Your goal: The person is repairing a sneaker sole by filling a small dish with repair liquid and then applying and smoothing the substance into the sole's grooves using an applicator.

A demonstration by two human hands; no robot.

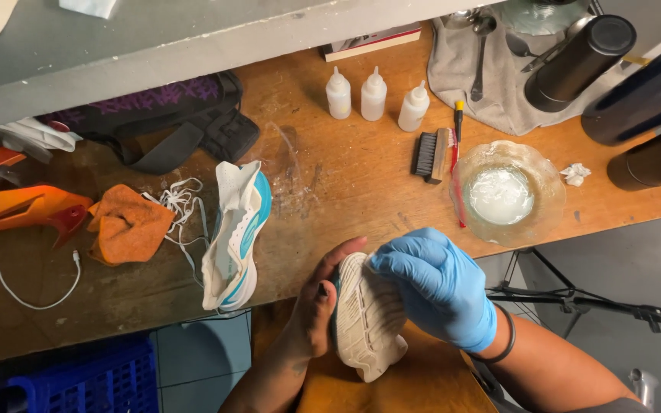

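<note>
My left hand [317, 306], bare, grips a white sneaker [366, 321] from its left side, sole facing up, just below the table's front edge. My right hand [436, 284], in a blue glove, presses down on the sole's upper end; whether it holds a cloth or tool under the fingers is hidden. A second white and teal sneaker [235, 233] lies on its side on the wooden table [346, 176], to the left of my hands, with loose white laces [177, 200] beside it.
A glass bowl of cloudy liquid [508, 193] stands right of centre, with a black brush [430, 155] and a red-handled tool beside it. Three small white squeeze bottles [374, 95] stand at the back. An orange cloth [128, 224], dark flasks [579, 61] and a grey towel with spoons lie around.
</note>
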